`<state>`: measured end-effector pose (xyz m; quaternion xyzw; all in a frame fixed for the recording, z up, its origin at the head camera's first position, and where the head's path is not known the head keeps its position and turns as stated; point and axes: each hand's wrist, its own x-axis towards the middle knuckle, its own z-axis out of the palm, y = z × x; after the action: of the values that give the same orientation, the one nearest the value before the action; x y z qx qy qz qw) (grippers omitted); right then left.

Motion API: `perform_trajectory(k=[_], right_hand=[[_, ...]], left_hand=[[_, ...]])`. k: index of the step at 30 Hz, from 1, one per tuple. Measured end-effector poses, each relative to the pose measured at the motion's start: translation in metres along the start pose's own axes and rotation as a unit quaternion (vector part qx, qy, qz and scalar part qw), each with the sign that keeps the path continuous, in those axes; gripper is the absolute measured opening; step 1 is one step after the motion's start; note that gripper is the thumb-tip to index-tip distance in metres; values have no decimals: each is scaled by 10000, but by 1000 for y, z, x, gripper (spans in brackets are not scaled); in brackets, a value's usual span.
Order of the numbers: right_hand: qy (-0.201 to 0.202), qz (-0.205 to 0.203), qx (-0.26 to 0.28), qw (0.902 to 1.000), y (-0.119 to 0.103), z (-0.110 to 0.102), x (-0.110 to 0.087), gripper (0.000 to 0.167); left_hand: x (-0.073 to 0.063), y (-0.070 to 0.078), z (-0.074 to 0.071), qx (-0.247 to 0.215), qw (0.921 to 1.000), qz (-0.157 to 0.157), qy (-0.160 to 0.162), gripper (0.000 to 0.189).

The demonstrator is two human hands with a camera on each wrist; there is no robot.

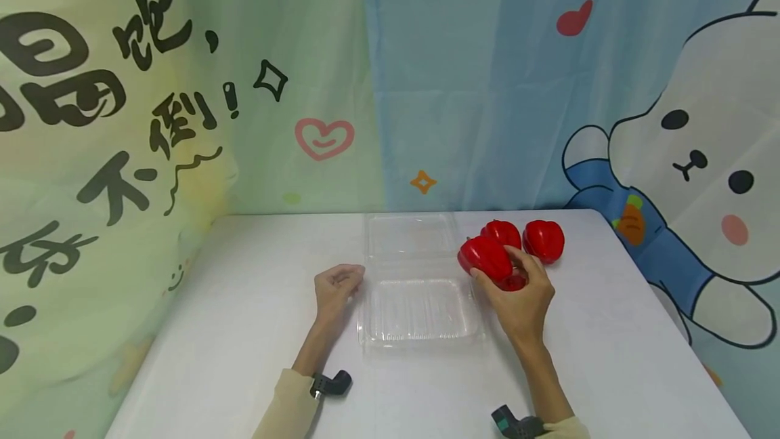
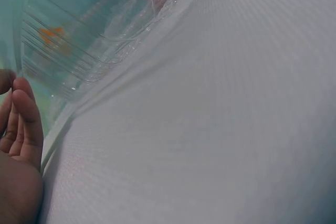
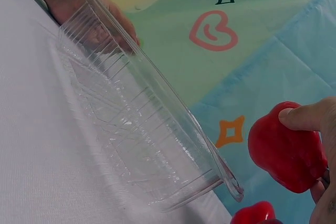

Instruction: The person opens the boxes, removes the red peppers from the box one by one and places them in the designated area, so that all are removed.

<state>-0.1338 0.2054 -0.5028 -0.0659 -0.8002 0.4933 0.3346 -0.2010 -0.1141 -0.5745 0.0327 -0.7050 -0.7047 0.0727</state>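
Note:
My right hand [image 1: 525, 297] holds a red bell pepper [image 1: 485, 256] above the right side of an opened clear plastic clamshell box [image 1: 420, 310]. In the right wrist view, the thumb lies across this pepper [image 3: 286, 148], with fingers beneath it. My left hand [image 1: 334, 290] is at the box's left edge, near the fold between base and lid. The left wrist view has its thumb and forefinger pinching the rim of the box [image 2: 79, 40]. Another red pepper [image 1: 514, 282] shows low beside my right hand, partly hidden.
Behind my right hand, two more red peppers, one [image 1: 503, 232] near the lid and one [image 1: 544, 241] further right, sit on the white table [image 1: 256, 290]. The box's lid [image 1: 409, 234] lies folded back toward the printed curtain [image 1: 439, 87] behind the table.

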Motion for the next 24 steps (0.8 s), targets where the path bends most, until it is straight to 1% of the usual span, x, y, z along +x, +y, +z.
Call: perform_trajectory(k=[8, 16, 24], right_hand=[[271, 92, -58, 9996, 0, -6, 1, 75], [533, 177, -185, 9982, 3, -13, 3, 71], [940, 327, -325, 9945, 6, -13, 3, 67]], left_hand=[[0, 0, 0, -1, 10000, 14, -30, 15], [0, -4, 1, 50, 9999, -93, 2, 15], [0, 1, 0, -31, 10000, -14, -8, 14]])
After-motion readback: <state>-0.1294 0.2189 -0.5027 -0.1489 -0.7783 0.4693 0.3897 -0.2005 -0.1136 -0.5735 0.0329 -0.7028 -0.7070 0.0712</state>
